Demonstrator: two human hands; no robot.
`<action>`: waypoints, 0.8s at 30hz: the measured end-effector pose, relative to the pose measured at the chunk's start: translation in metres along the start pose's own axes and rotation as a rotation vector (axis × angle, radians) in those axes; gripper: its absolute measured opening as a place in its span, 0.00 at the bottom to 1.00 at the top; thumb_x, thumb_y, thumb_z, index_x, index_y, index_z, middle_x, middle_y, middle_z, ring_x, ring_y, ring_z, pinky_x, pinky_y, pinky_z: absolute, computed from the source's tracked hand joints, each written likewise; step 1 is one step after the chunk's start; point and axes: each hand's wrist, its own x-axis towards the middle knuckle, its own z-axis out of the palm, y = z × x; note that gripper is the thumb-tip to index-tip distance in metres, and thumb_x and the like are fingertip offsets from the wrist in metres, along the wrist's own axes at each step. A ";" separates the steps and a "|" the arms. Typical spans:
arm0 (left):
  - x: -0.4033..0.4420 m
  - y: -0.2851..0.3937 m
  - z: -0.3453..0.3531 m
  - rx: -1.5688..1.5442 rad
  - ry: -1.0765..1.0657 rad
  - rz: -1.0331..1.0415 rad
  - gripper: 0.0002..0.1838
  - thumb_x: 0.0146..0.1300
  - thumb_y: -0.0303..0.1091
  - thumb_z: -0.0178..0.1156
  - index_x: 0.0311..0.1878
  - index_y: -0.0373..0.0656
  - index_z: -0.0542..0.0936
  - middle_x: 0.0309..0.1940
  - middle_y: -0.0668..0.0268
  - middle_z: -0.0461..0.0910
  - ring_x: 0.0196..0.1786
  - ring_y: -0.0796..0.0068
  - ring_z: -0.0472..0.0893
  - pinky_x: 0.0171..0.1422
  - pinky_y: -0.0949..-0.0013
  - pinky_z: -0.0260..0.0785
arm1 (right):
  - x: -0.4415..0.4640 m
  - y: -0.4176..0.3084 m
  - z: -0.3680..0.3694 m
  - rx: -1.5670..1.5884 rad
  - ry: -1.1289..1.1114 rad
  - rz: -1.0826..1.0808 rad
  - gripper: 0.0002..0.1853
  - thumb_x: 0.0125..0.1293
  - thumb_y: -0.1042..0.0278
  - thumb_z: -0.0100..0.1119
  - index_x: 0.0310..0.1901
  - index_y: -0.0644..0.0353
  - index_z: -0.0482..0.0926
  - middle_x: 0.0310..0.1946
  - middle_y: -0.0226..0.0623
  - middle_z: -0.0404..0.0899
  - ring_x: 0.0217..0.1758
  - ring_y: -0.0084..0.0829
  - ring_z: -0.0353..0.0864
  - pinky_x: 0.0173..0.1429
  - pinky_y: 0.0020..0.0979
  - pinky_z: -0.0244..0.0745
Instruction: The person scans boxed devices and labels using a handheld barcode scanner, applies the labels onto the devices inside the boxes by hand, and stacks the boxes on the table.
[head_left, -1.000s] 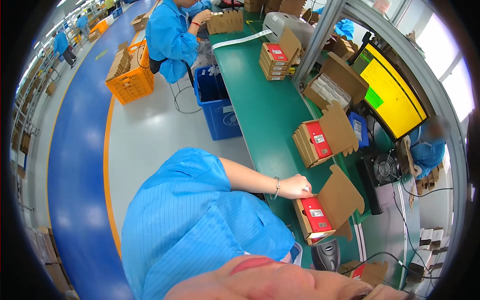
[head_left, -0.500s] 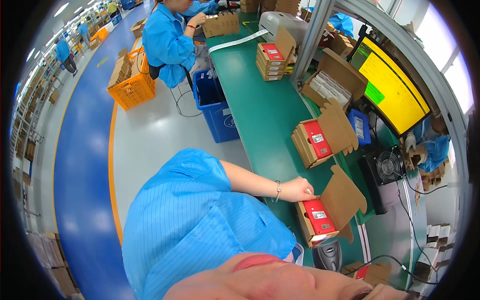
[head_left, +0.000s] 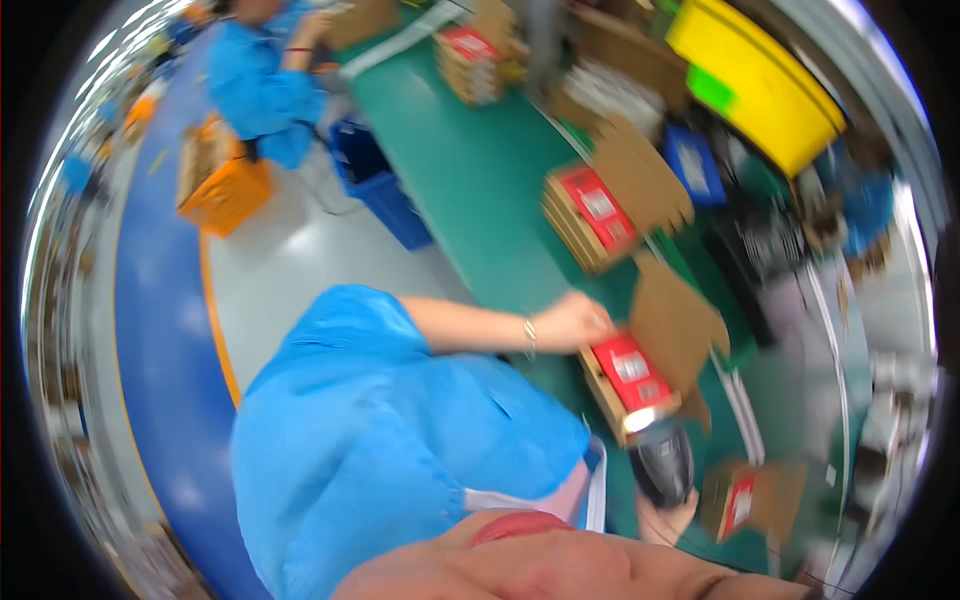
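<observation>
My left hand point(head_left: 573, 322) is at the far end of an open cardboard box point(head_left: 605, 392), its fingers closed on the end, though blur softens the detail. A red box with a white label point(head_left: 631, 368) lies inside, and the brown lid point(head_left: 678, 325) is folded back. At the near end, my right hand point(head_left: 668, 521) grips a dark barcode scanner point(head_left: 662, 468), mostly hidden behind it. The scanner's head points at the red box, and a bright patch shows on the box's near end.
Another open box with a red box point(head_left: 598, 207) sits further along the green table point(head_left: 450, 170), with a stack of boxes point(head_left: 470, 62) beyond. A yellow monitor point(head_left: 755, 80) and a black fan unit point(head_left: 765, 245) stand behind. A co-worker point(head_left: 262, 85) sits by a blue bin point(head_left: 380, 190).
The whole view has shifted and blurred. My right hand now shows on the scanner, which was lying by the box with no hand visible. My left hand stays at the same box.
</observation>
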 end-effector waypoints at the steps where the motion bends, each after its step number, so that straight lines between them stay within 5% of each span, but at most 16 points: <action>1: 0.000 -0.008 0.004 -0.061 -0.002 -0.091 0.12 0.58 0.39 0.61 0.33 0.38 0.82 0.29 0.58 0.83 0.31 0.74 0.81 0.37 0.68 0.74 | -0.003 -0.004 0.002 0.000 0.045 0.008 0.25 0.40 0.80 0.67 0.46 0.69 0.77 0.40 0.37 0.82 0.43 0.24 0.80 0.51 0.28 0.73; 2: -0.001 -0.009 -0.001 -0.093 -0.029 -0.076 0.12 0.59 0.39 0.60 0.34 0.37 0.82 0.31 0.59 0.83 0.33 0.74 0.81 0.39 0.69 0.74 | -0.004 0.002 0.001 0.312 0.034 0.123 0.27 0.39 0.79 0.72 0.47 0.67 0.77 0.42 0.38 0.82 0.45 0.27 0.80 0.53 0.31 0.73; 6: -0.001 -0.001 -0.006 -0.067 -0.004 -0.124 0.14 0.61 0.37 0.58 0.36 0.34 0.81 0.27 0.60 0.82 0.31 0.78 0.79 0.36 0.71 0.71 | -0.001 -0.014 -0.004 0.004 -0.053 -0.059 0.27 0.43 0.78 0.69 0.50 0.70 0.75 0.41 0.36 0.82 0.44 0.20 0.78 0.50 0.26 0.73; 11: 0.000 0.001 -0.008 -0.098 -0.023 -0.190 0.14 0.62 0.37 0.58 0.36 0.32 0.81 0.25 0.65 0.81 0.29 0.83 0.75 0.34 0.76 0.69 | 0.004 -0.010 -0.002 -0.213 0.020 -0.193 0.23 0.39 0.76 0.67 0.42 0.64 0.77 0.26 0.39 0.79 0.28 0.36 0.79 0.36 0.29 0.73; 24: 0.002 0.004 -0.004 0.041 0.043 -0.140 0.14 0.60 0.38 0.60 0.36 0.33 0.81 0.23 0.61 0.81 0.26 0.79 0.77 0.33 0.73 0.69 | -0.008 -0.004 -0.009 -0.216 0.069 -0.181 0.22 0.41 0.74 0.69 0.42 0.64 0.77 0.27 0.39 0.80 0.29 0.34 0.80 0.36 0.29 0.74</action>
